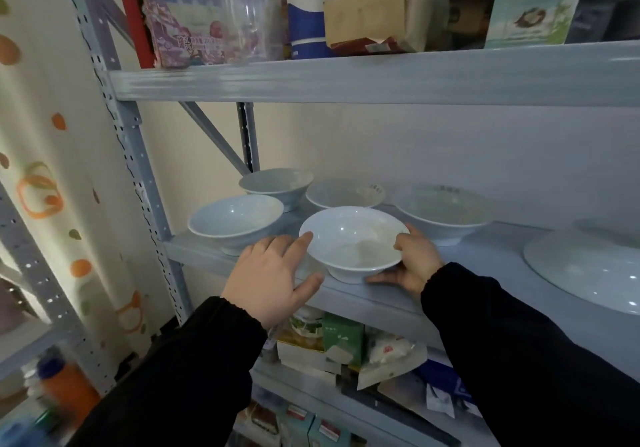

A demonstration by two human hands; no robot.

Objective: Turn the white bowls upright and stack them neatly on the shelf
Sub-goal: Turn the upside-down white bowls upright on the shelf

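A white bowl (353, 239) stands upright at the front edge of the grey middle shelf (346, 296). My right hand (415, 263) grips its right side, thumb on the rim and fingers under the flare. My left hand (273, 277) lies spread at its left, with the index fingertip touching the rim and the thumb stretched toward the foot. Several more white bowls stand upright: one to the left (235, 220), one at the back left (277, 183), one at the back middle (344, 192) and one to the right (445, 209). A larger white bowl (588, 266) lies upside down at the far right.
The upper shelf (346, 76) hangs close overhead, loaded with boxes and a clear plastic container (242, 10). Packets and cartons (343, 339) fill the shelf below. A perforated grey upright (138, 169) stands at the left, beside a patterned curtain (38, 187).
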